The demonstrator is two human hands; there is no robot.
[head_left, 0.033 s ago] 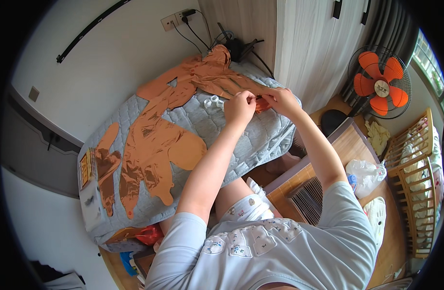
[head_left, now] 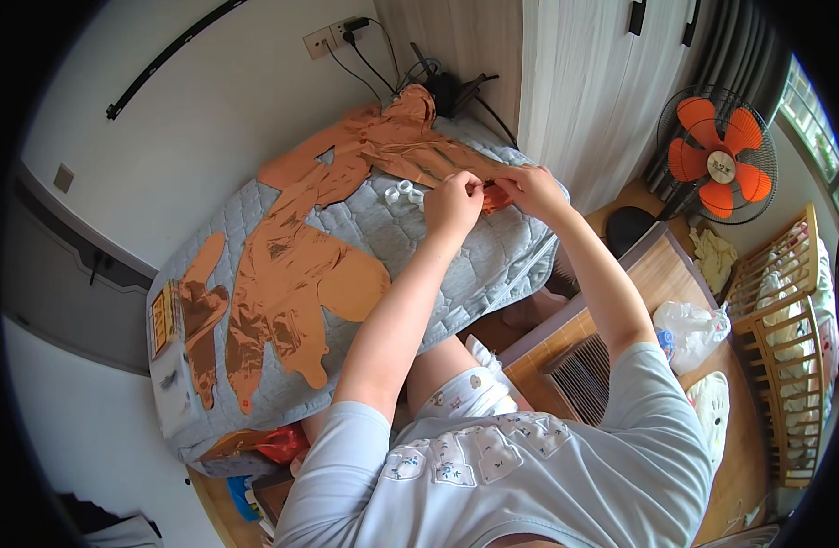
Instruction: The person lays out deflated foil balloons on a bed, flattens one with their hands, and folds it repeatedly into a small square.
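Where the right hand (head_left: 536, 194) pinches it, the copper foil balloon (head_left: 428, 153) stretches leftward. The left hand (head_left: 452, 203) is clenched, contents unclear.

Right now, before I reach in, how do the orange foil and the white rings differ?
Size: the orange foil spreads wide; the white rings are small.
Shape: the foil is creased and sheet-like; the rings are round and hollow.
Place: the foil reaches the right hand; the rings lie beside the left hand.
Shared: both lie on the grey quilt.
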